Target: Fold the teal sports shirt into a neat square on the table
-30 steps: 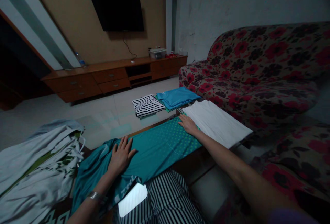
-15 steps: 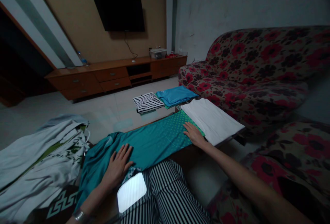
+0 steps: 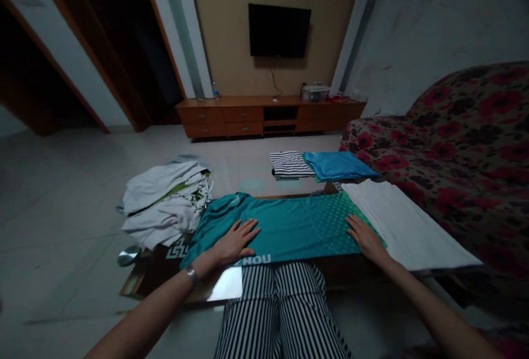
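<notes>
Dim room; TV (image 3: 280,31) is hanging above a low wooden cabinet (image 3: 206,114). Teal shirt (image 3: 285,221) is lying lengthwise across the low surface (image 3: 142,279), right before the person's striped trousers (image 3: 256,315). Left hand (image 3: 235,243) is resting palm down on its left part, fingers spreading wide, thumb standing apart. Right hand (image 3: 367,239) is resting on the green dotted end, fingers lying extended, slightly apart. White garment (image 3: 409,227) is lying just beyond the right hand; crumpled white pile (image 3: 165,205) is crowding the shirt's left end. Folded striped cloth (image 3: 291,164) and blue cloth (image 3: 339,165) are lying behind. Shiny round thing (image 3: 129,256) is sitting left, too dim to identify.
</notes>
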A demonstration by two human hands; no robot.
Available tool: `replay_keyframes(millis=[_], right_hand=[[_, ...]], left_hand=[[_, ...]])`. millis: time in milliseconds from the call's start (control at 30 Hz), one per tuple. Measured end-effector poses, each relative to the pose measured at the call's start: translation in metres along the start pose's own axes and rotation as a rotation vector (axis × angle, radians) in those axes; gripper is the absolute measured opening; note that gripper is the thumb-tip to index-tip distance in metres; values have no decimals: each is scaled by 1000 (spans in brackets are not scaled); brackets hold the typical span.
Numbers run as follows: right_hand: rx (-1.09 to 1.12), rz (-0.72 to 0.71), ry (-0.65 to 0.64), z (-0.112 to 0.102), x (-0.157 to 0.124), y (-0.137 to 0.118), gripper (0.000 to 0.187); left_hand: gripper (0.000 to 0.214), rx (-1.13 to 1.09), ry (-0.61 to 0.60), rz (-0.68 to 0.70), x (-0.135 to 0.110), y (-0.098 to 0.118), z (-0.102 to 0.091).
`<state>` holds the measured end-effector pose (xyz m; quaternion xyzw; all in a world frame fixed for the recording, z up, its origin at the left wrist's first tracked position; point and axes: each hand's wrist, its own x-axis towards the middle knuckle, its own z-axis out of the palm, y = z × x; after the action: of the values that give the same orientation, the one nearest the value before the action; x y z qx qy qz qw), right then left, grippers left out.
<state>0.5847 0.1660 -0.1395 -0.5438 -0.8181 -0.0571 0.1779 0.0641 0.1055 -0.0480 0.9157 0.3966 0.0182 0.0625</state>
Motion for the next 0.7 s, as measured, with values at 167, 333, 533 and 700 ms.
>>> replay_keyframes(millis=[167,333,533,700], right_hand=[[-88,9,-69,-5,10,-5,46],[-115,-31,-135,-32,97,-101,33],[296,-466,-275,-27,217,-325,24],[397,-648,-332,14,254,-438,31]], left_hand=[[72,-85,47,-13,-12,6,-3],[71,-127,133,-31,-19,9,4],[69,-102,232,-87,-21,14,19],[68,-141,342,-139,-22,24,25]])
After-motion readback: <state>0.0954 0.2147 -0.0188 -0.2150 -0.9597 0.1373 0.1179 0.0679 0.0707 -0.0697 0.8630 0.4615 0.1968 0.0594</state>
